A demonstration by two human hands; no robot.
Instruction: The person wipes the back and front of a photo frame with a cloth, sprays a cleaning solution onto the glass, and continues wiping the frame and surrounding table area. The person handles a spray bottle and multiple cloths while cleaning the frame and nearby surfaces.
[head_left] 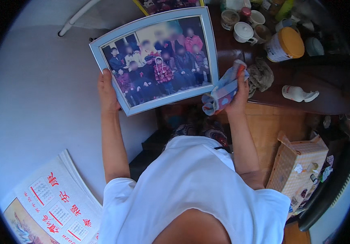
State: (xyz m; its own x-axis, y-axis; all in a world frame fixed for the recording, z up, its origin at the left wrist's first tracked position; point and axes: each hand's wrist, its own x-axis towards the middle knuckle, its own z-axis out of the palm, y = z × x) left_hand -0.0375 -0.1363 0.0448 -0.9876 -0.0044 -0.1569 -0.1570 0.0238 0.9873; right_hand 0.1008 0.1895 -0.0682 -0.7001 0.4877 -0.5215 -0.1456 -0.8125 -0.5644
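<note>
A framed group photo (158,61) with a light blue border is held up in front of me, tilted a little. My left hand (108,90) grips its lower left edge, the thumb over the border and the other fingers hidden behind it. At the frame's lower right corner, my right hand (239,95) is closed around a bunched blue and pink patterned cloth (225,90). The cloth touches or nearly touches the frame's edge. Whether the right fingers also bear on the frame is hidden.
On the dark table (260,97) at right lie a grey rag (261,76) and a white spray bottle (299,93). Behind them stand a lidded white cup (244,32), a tub with a yellow lid (285,44) and jars. A checked box (299,158) sits lower right; a wall calendar (57,203) hangs lower left.
</note>
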